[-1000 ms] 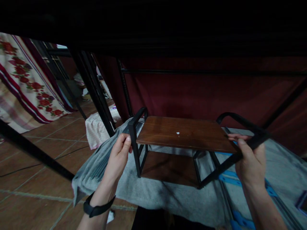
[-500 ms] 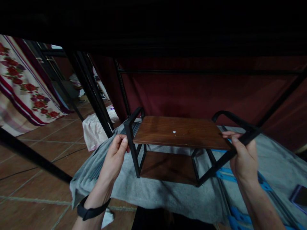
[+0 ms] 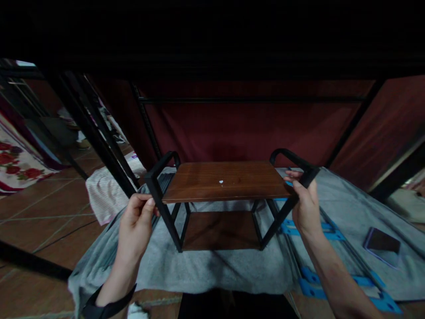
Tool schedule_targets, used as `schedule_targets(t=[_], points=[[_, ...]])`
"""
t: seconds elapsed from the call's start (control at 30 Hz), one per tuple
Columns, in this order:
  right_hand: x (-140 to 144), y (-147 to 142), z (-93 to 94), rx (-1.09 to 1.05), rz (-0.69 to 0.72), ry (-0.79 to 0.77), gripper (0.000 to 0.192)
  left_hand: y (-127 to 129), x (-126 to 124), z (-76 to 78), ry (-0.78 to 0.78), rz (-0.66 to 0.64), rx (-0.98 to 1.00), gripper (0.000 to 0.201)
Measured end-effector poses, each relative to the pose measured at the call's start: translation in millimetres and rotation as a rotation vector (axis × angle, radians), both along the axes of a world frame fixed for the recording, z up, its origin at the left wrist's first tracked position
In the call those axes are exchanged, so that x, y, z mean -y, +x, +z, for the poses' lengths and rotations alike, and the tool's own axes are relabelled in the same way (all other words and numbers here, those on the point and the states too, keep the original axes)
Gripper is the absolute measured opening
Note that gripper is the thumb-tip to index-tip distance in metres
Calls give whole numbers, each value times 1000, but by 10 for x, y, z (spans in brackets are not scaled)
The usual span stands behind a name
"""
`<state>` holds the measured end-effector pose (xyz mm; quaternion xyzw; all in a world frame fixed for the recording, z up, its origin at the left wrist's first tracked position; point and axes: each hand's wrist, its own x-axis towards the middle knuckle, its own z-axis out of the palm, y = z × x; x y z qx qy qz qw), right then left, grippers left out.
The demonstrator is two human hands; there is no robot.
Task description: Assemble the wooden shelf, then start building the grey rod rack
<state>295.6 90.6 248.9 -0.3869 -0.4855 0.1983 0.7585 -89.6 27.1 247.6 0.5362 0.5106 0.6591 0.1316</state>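
A small two-tier shelf (image 3: pixel 226 188) with brown wood-look boards and black metal side frames stands upright on a grey cloth (image 3: pixel 212 272). My left hand (image 3: pixel 136 223), with a dark wristband, pinches at the upper front post of the shelf's left side frame; its fingertips are partly hidden by the post. On the other side, my right hand (image 3: pixel 306 206) grips the right side frame near the upper board, thumb in front and fingers reaching inside over the board's edge. A small white speck (image 3: pixel 221 181) lies on the upper board.
Blue plastic brackets (image 3: pixel 312 283) joined to dark rods lie under my right forearm. To the right is a phone (image 3: pixel 382 246). Black metal posts (image 3: pixel 84 128) and a dark overhead surface enclose the space; a dark red curtain (image 3: pixel 245 128) hangs behind. A striped cloth (image 3: pixel 109 186) lies at left.
The view has turned to the right, so the shelf and both hands appear further left. The phone shows fully now. Both hands stay at the same side frames.
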Motion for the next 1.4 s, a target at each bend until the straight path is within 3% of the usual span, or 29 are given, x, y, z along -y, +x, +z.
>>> schedule_targets(t=[0.23, 0.5, 0.73, 1.17, 1.4], points=[[5, 0, 17, 15, 20, -35, 35, -13, 21, 7, 1, 36, 8, 23], [-18, 27, -1, -51, 51, -31, 32, -35, 38, 61, -73, -60, 37, 26], [-18, 16, 17, -93, 60, -7, 29, -16, 97, 77, -140, -7, 17, 25], [-25, 9, 32, -129, 34, -8, 27, 25, 23, -1, -41, -127, 423, 29], [-1, -21, 51, -135, 46, -8, 27, 68, 38, 60, -55, -120, 433, 28]])
